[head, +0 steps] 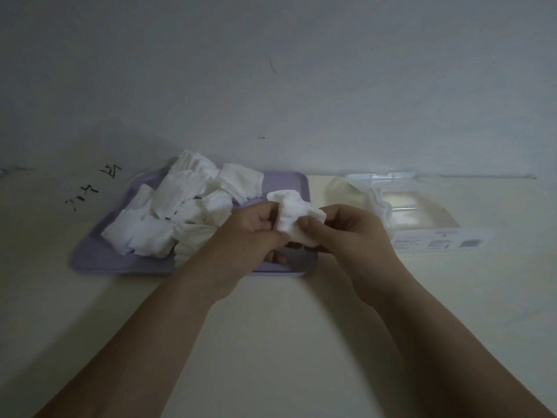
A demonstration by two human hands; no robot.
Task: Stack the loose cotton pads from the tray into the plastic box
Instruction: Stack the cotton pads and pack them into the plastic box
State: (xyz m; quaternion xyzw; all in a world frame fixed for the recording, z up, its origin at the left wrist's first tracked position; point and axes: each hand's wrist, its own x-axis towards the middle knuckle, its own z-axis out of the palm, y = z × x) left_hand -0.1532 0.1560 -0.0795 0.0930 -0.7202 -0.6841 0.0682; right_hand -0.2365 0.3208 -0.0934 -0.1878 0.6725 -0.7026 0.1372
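Over the purple tray (283, 182), my left hand (253, 227) and right hand (346, 229) are pinching one little bunch of cotton pads (297, 217), and I am thinking some may be slipping out before reaching the plastic box (422, 218).

Both forearms are bare from the near edge of the view up to the wrists — no sleeve, watch, bracelet or glove shows. The left hand (250, 227) and right hand (349, 233) carry no rings — fingers (304, 222) have short, unpainted nails.
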